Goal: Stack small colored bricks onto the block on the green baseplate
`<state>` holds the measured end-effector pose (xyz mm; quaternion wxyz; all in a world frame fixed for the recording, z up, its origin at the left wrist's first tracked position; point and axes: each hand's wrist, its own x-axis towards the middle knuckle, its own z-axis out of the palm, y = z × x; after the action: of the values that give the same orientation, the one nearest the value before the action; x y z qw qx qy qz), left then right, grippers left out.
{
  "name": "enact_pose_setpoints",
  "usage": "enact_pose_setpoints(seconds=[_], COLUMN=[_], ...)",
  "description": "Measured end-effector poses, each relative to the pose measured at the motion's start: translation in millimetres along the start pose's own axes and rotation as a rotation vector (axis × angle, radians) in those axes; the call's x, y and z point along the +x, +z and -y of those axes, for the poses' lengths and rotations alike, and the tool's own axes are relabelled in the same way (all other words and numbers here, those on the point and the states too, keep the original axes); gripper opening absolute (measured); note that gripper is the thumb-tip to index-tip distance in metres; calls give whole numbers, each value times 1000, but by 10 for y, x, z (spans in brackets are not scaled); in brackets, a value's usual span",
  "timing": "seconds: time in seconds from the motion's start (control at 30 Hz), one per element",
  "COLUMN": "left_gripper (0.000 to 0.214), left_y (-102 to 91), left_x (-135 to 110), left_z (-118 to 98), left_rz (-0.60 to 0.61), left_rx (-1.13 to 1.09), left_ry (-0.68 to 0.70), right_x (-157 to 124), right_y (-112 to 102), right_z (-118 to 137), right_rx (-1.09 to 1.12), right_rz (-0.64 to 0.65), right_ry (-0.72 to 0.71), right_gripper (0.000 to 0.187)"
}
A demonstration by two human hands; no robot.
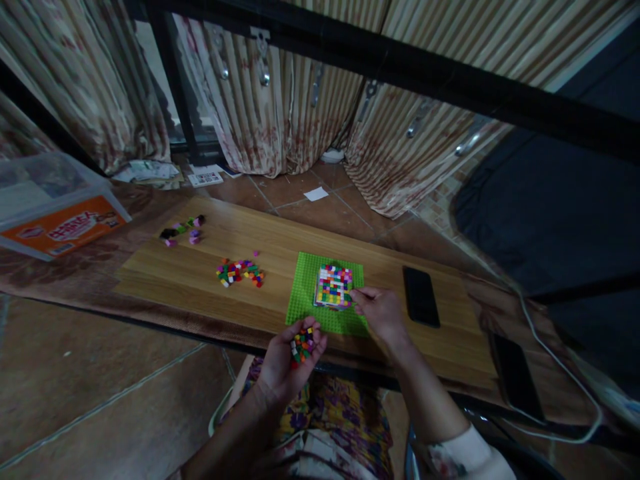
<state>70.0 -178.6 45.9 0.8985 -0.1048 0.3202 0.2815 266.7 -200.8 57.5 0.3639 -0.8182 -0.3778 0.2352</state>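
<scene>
My left hand (283, 360) is cupped palm up at the board's front edge, fingers curled around a heap of small toy bricks (301, 344) in mixed colours. A green baseplate (302, 287) lies on the wooden board, carrying a block-shaped brick build (334, 285) with a multicoloured studded top and pale sides. At the build's right side is my right hand (380, 308), thumb and forefinger pinched together by its top edge. Whatever sits between those fingertips is too small to make out.
Loose bricks (240, 272) lie left of the baseplate, with black, green and pink pieces (183, 230) farther left. One phone (421, 296) is on the wooden board (270, 300); another phone (516, 375) lies near a white cable (535, 327). A clear plastic box (65, 227) stands at left.
</scene>
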Motion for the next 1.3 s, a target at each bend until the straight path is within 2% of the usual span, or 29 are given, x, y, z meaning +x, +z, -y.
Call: enact_pose_setpoints(seconds=[0.13,0.3,0.63,0.87,1.3], left_gripper=[15,12,17,16,16], left_y=[-8,-29,35,31,32], left_x=[-2,-24,-75,-85,-48], left_z=[8,12,75,48,60], left_rz=[17,24,-15,-7,4], left_rx=[16,15,52,35,25], left_ry=[-9,-3,-13,-9,-21], right_x=[43,72,153,212,191], right_y=[34,35,-34,-62,-37], right_z=[-18,46,215,199,255], right_rx=[76,179,368,376,242], right_rz=[-1,7,109,148,84], right_ry=[16,105,269,270,209], right_gripper=[29,20,12,14,9])
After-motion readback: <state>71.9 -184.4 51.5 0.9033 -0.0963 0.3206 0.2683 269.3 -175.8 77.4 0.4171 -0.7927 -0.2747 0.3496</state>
